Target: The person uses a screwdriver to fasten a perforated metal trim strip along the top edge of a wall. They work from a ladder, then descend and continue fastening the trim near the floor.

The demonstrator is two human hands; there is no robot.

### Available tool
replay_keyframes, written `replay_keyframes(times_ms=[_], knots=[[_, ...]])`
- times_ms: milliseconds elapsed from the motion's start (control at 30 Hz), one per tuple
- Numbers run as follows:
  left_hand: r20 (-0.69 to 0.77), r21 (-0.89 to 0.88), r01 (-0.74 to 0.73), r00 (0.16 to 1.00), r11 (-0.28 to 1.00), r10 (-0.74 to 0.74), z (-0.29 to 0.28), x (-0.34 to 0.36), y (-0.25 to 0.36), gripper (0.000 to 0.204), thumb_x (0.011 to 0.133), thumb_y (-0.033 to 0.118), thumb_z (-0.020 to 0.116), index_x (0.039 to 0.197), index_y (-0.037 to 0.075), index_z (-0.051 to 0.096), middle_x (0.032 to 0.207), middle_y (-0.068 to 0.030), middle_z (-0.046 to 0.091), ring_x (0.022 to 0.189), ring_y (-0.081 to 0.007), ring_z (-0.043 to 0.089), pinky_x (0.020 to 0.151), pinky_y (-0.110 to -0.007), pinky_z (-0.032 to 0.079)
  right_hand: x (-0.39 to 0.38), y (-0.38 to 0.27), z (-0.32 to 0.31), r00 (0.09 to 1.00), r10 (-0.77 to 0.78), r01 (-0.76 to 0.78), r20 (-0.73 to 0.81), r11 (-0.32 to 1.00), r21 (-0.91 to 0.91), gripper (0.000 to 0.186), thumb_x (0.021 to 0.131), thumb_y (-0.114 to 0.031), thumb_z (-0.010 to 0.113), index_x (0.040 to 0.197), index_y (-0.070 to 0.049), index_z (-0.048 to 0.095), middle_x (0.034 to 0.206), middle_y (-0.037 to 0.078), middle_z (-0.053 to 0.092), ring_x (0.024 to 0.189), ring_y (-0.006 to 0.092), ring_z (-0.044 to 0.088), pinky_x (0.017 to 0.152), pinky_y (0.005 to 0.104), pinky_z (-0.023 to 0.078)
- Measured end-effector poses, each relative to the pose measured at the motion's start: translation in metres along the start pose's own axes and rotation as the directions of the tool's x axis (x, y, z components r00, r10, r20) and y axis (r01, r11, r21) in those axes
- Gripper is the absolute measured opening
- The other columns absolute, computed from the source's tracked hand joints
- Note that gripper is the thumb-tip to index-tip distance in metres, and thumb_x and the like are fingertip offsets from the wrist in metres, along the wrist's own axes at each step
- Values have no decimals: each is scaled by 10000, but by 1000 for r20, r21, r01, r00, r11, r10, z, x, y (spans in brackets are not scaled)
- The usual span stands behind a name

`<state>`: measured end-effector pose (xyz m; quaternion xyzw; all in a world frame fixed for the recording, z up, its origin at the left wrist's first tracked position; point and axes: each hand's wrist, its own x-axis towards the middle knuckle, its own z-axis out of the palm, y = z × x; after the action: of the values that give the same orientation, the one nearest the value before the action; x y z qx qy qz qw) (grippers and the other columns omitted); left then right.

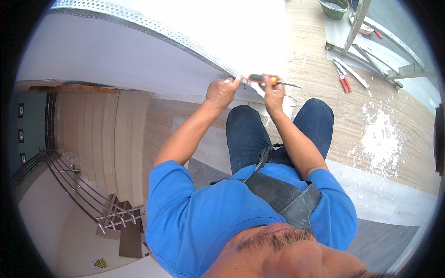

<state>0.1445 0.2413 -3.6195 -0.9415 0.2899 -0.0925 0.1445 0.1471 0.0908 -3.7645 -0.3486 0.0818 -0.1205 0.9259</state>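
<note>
A perforated metal corner bead (pixel 157 31) runs along the edge of the white wall, down to where both hands meet at its lower end. My left hand (pixel 221 93) is closed there, its fingertips pinching the bead's end. My right hand (pixel 274 96) is wrapped round a screwdriver (pixel 257 78) with a black and orange handle. The screwdriver lies crosswise, its metal shaft pointing right, away from the bead. A short pale strip, partly covered by my right fingers, hangs between the hands. My knees are bent just below the wall's end.
Red-handled snips (pixel 344 79) and a white strip (pixel 352 72) lie on the wood-look floor at right. White crumbs (pixel 382 139) are scattered nearby. A wheeled metal frame (pixel 357 28) and a green bucket (pixel 333 9) stand farther off. Stairs (pixel 102 139) with a metal railing (pixel 83 187) drop away at left.
</note>
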Motion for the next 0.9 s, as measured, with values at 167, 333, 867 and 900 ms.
replay_keyframes(times_ms=[167,333,867,900], knots=[[4,10,22,1000,1000,-22,-1,-2,-2,450,875,39,579,1287,198,665,734,-84,665,653,-274,695,556,-408,563,7,-11,4,985,106,-98,134,993,-67,341,1038,-195,597,1263,-4,426,1283,210,605,1118,255,661,930,395,606],[11,27,39,999,999,-39,-7,-5,-3,461,873,35,571,1298,191,657,754,-94,667,674,-287,696,578,-424,566,7,-25,-12,991,111,-109,73,994,-20,458,1029,-214,618,1353,-2,373,1238,202,616,1080,251,675,890,382,610],[-259,-206,-34,966,978,-21,-44,-18,35,189,904,218,720,1068,126,729,696,-81,672,609,-245,679,553,-378,547,-31,-15,-85,916,341,-381,-213,905,-189,323,1052,-326,575,1140,-15,559,826,49,636,707,147,663,636,298,562],[-426,-278,-45,901,959,-81,-47,-19,38,186,895,263,750,1006,115,733,660,-79,660,565,-236,656,522,-367,525,-28,-21,-86,924,322,-358,-205,917,-174,326,1053,-326,572,1139,-12,556,822,54,640,697,150,663,629,298,562]])
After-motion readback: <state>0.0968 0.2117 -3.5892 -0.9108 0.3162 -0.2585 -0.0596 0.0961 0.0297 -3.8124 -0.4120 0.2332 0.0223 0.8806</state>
